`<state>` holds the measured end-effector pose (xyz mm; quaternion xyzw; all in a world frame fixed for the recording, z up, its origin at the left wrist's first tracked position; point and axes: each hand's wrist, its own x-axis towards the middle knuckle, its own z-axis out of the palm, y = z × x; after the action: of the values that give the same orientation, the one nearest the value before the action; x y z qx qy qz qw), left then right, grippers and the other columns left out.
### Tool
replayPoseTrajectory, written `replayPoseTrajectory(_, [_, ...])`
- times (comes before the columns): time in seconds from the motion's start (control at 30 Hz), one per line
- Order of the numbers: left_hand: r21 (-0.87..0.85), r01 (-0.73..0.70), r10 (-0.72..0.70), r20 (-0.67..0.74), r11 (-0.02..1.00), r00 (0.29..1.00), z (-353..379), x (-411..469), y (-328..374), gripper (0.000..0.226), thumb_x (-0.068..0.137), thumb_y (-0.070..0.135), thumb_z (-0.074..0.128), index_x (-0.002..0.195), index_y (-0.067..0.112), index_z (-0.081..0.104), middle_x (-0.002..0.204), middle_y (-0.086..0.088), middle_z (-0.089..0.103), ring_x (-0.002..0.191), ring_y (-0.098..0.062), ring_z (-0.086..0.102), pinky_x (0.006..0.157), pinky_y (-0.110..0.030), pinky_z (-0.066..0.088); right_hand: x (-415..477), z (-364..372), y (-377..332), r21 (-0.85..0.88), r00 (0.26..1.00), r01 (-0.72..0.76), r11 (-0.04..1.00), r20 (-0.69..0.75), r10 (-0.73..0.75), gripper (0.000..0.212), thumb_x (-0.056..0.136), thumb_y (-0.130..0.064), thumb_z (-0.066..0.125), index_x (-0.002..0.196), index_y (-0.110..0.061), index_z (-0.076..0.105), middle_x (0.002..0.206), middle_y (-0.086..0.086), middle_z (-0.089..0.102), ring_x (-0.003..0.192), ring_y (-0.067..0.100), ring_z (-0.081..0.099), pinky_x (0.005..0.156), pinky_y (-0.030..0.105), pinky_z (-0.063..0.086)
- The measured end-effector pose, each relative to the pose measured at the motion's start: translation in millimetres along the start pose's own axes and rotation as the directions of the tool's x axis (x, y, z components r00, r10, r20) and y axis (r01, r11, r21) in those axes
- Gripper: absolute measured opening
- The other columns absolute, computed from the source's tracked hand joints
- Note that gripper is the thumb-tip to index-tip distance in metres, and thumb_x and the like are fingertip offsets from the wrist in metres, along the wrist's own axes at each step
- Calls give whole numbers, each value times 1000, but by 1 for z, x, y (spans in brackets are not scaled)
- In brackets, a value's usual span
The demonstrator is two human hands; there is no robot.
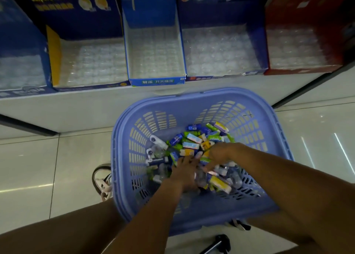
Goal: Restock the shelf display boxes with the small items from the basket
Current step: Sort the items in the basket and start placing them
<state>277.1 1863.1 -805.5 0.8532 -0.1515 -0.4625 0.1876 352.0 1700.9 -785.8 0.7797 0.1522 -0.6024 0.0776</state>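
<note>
A blue plastic basket (192,101) sits on the floor in front of a low shelf, holding a heap of small packaged items (194,140) in green, blue, white and yellow. Both hands are down in the heap. My left hand (185,172) lies on the items with its fingers spread among them. My right hand (219,154) reaches in from the right, its fingers curled into the pile; what they hold is hidden. On the shelf stand several display boxes with clear moulded trays: a dark blue one (86,84), a light blue one (157,81) and another blue one (226,75).
A red display box (299,71) stands at the right end of the shelf and a further blue box (23,92) at the left end. My knees frame the basket at left and right. A sandalled foot (103,180) rests left of the basket. A black object (221,244) lies on the tiled floor.
</note>
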Motion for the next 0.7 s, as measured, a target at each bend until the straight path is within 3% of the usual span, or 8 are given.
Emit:
replayPoseTrajectory(0.13, [-79, 265, -276, -195, 961, 941, -15, -6, -8, 104, 79, 40, 73, 151, 15, 2, 155, -14, 2, 143, -40, 5, 110, -60, 24, 8, 15, -8, -213, 798, 92, 973, -569, -200, 73, 75, -53, 70, 132, -19, 39, 133, 10, 38, 124, 33, 38, 99, 47, 35])
replayPoseTrajectory(0.2, [-50, 363, -365, -192, 931, 911, -18, -10, -16, 107, 79, 43, 72, 148, 2, 1, 154, -21, 4, 142, -40, 10, 110, -50, 29, 11, 20, -14, -273, 765, 292, 917, -509, -395, 67, 77, -39, 73, 134, -24, 41, 133, 5, 41, 120, 28, 41, 93, 38, 38])
replayPoseTrajectory(0.3, [-41, 429, -427, -221, 902, 877, -17, -13, -29, 94, 90, 44, 58, 146, -5, 2, 152, -27, 6, 140, -41, 19, 111, -43, 31, 15, 28, -22, -154, 843, 417, 896, -303, -445, 50, 80, -23, 73, 126, -21, 52, 122, 5, 56, 109, 26, 55, 82, 32, 46])
replayPoseTrajectory(0.43, [-434, 349, -508, -334, 831, 794, -28, -3, -45, 82, 82, 47, 68, 135, -2, 29, 136, -22, 34, 121, -37, 44, 96, -41, 42, 18, 14, -18, 192, 892, 373, 908, -343, -294, 33, 80, -28, 73, 107, -12, 63, 107, 7, 61, 95, 23, 60, 78, 34, 49])
replayPoseTrajectory(0.53, [-599, 307, -602, -386, 740, 699, -42, 8, -60, 65, 89, 41, 61, 131, -1, 34, 125, -21, 46, 109, -37, 53, 82, -43, 48, 14, -20, -17, 608, 899, 349, 713, -433, -71, 40, 82, -50, 65, 78, -11, 63, 65, 3, 51, 58, 14, 49, 57, 27, 39])
replayPoseTrajectory(0.63, [-686, 325, -649, -281, 651, 707, -50, 18, -68, 54, 90, 36, 58, 127, 4, 36, 107, -18, 62, 92, -37, 63, 68, -41, 52, 20, -46, -33, 891, 891, 362, 274, -418, 179, 47, 86, -48, 62, 91, -1, 66, 70, 5, 59, 64, 18, 59, 65, 33, 53])
replayPoseTrajectory(0.67, [-691, 333, -654, -266, 642, 708, -51, 21, -67, 52, 89, 36, 58, 126, 5, 37, 105, -18, 63, 91, -37, 64, 69, -41, 54, 25, -51, -38, 907, 881, 350, 232, -403, 249, 45, 87, -46, 62, 88, -1, 62, 72, 6, 58, 67, 20, 61, 66, 35, 54])
replayPoseTrajectory(0.7, [-702, 331, -660, -260, 630, 705, -51, 25, -67, 51, 89, 35, 59, 125, 6, 38, 106, -18, 64, 91, -37, 64, 71, -42, 55, 28, -53, -44, 891, 853, 318, 324, -418, 312, 42, 87, -44, 62, 84, -3, 57, 72, 6, 54, 67, 22, 59, 60, 32, 51])
